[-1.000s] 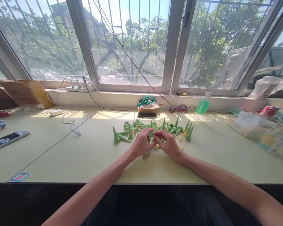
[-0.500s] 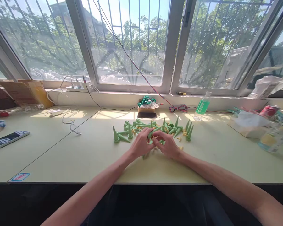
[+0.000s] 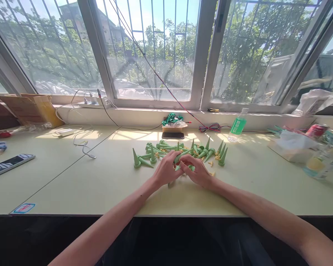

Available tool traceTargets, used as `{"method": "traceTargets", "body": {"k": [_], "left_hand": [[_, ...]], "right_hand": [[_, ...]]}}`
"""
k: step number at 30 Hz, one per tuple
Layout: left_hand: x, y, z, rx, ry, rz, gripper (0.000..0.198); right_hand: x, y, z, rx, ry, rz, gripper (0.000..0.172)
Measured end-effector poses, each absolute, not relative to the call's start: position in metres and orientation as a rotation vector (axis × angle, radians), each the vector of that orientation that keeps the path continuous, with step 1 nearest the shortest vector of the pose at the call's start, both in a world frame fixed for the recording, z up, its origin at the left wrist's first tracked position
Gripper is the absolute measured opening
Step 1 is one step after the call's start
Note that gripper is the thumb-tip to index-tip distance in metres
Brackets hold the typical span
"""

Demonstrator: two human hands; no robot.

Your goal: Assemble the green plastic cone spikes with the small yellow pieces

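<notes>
My left hand [image 3: 166, 169] is closed around a green cone-shaped watering spike [image 3: 180, 156], which lies slanted across the fingers. My right hand [image 3: 197, 170] meets it from the other side, thumb and fingers pinched close to the spike's near end. What sits between the right fingertips is too small and covered to make out. Around and behind both hands lies a loose pile of similar green spikes [image 3: 204, 152], some lying flat. A green spike [image 3: 135, 159] stands upright at the pile's left end. Small yellow plastic pieces [image 3: 211, 163] are scattered among them.
Behind the pile are a dark phone [image 3: 173, 135] and a small box [image 3: 172, 128] with green cord. A green-labelled bottle [image 3: 238, 125] stands right of them. White cables [image 3: 84, 147] and a tablet-like device [image 3: 11, 165] lie left; a tissue box [image 3: 291, 147] is right.
Both hands stay in nearly the same place with the green spike. The right fingers have shifted slightly at its near end.
</notes>
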State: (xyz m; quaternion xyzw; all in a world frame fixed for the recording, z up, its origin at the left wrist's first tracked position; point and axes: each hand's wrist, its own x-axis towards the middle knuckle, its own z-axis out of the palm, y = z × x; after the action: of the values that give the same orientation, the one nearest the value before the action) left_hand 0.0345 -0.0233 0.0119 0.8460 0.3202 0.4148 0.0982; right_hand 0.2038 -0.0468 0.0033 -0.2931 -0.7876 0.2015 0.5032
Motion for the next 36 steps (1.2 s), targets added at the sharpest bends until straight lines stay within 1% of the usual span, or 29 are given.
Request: {"method": "traceTargets", "body": {"k": [10,14,21,28,36], "left_hand": [[0.0329,-0.0200,0.0089,2.497,0.954,1.236,0.047],[0.0325,-0.0207,0.0100,2.523,0.957,1.222,0.046],[0.0333,-0.0213,0.0110,2.516,0.986,1.203,0.046],[0.0338,-0.0219,0.0110,2.538,0.957,1.217,0.045],[0.0351,-0.0220,0.0109,2.546,0.951,1.193,0.048]], "right_hand": [[0.2066,-0.0459,0.0057,-0.658,-2.077,0.399,0.024],[0.2072,-0.0448,0.0043,-0.672,-2.143,0.402,0.031],[0.2059,-0.0450,0.0028,-0.657,-2.129,0.425,0.025],[0.2050,-0.0468,0.0045,-0.686,-2.118,0.387,0.025],[0.2056,-0.0479,0.0049,-0.680,-2.108,0.421,0.020]]}}
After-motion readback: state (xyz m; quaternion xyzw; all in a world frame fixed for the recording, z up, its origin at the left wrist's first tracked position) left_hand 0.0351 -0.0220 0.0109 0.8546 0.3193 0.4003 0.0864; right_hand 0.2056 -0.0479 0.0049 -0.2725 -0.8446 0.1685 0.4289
